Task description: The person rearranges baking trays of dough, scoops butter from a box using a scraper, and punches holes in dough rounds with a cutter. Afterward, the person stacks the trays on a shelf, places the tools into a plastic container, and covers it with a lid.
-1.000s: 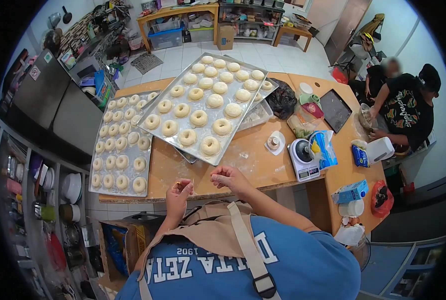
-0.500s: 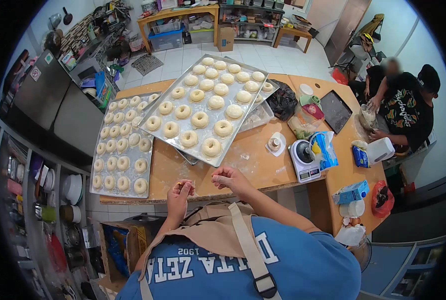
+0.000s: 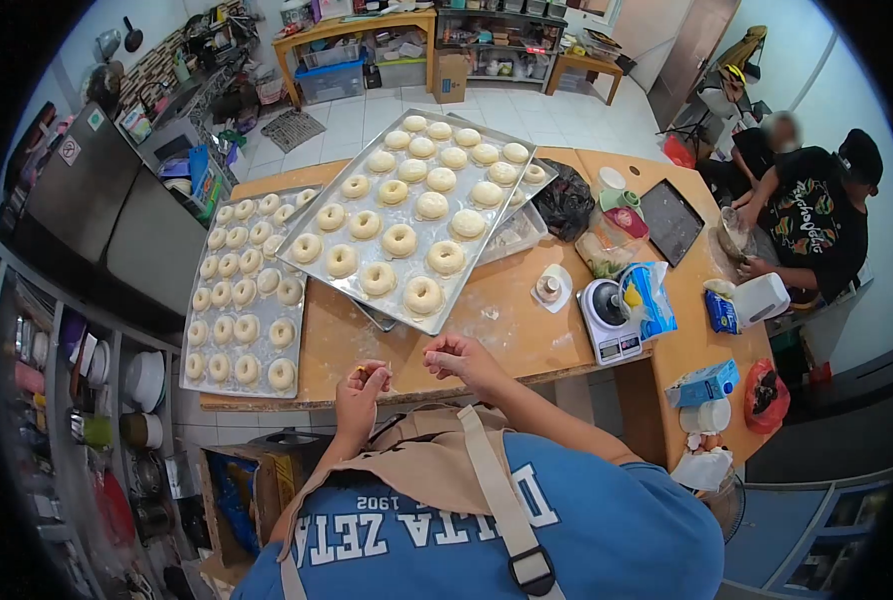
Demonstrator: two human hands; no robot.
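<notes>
My left hand (image 3: pixel 363 394) is at the table's near edge, fingers curled and thumb pressed against them. To its right, my right hand (image 3: pixel 461 362) has its fingertips pinched together. Whether either holds something small I cannot make out. Just beyond both hands, a metal baking tray (image 3: pixel 407 265) rests at an angle, carrying rows of pale dough rings (image 3: pixel 425 294). Another baking tray (image 3: pixel 265 350) with smaller dough rings (image 3: pixel 247 369) lies to the left, partly under the angled one.
On the wooden table (image 3: pixel 527 345) stand a kitchen scale (image 3: pixel 612 325), a small cup on a white dish (image 3: pixel 550 290), a black bag (image 3: pixel 565 200) and a dark tray (image 3: pixel 673 222). At right, a person in a black shirt (image 3: pixel 807 220) handles a bowl (image 3: pixel 735 232); another sits behind.
My hands stay almost in place, with only slight finger movement. The person at right has shifted an arm a little at the bowl. The trays have not moved.
</notes>
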